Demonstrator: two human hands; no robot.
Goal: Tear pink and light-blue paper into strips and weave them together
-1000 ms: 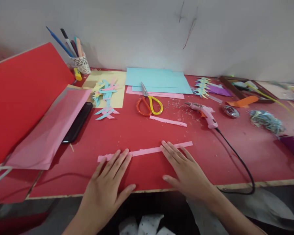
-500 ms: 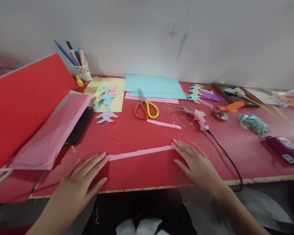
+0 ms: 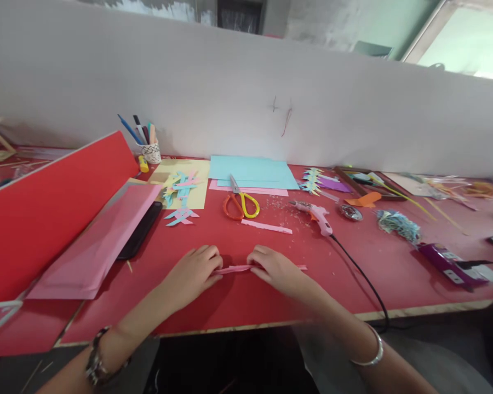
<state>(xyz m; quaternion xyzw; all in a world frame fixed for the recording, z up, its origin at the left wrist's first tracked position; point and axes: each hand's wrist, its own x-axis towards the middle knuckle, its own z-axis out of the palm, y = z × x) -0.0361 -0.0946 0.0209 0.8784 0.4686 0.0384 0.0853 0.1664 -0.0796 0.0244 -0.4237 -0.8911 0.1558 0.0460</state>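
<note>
A narrow pink paper strip (image 3: 236, 268) runs between my two hands, low over the red tabletop. My left hand (image 3: 199, 268) pinches it near its left end, fingers curled. With bent fingers, my right hand (image 3: 271, 265) grips it farther along, and a short tail of the strip sticks out to the right of that hand. Beyond the hands lies a shorter pink strip (image 3: 267, 226). Scissors (image 3: 240, 202) with one red and one yellow handle rest behind it, points away from me. A pink glue gun (image 3: 315, 215) lies to the right, its cord trailing toward the table edge.
Blue paper sheets (image 3: 250, 171) lie against the white partition. Woven paper strips (image 3: 183, 191) rest on a yellow sheet. At left are pink sheets (image 3: 102, 241), a black phone (image 3: 142, 232), a red board (image 3: 57, 208) and a pen cup (image 3: 151, 152). A purple power strip (image 3: 452, 265) sits right.
Both hands have moved inward from the strip's ends, and their flat fingers have curled to grip it. The view has tilted up, showing more of the room behind the partition.
</note>
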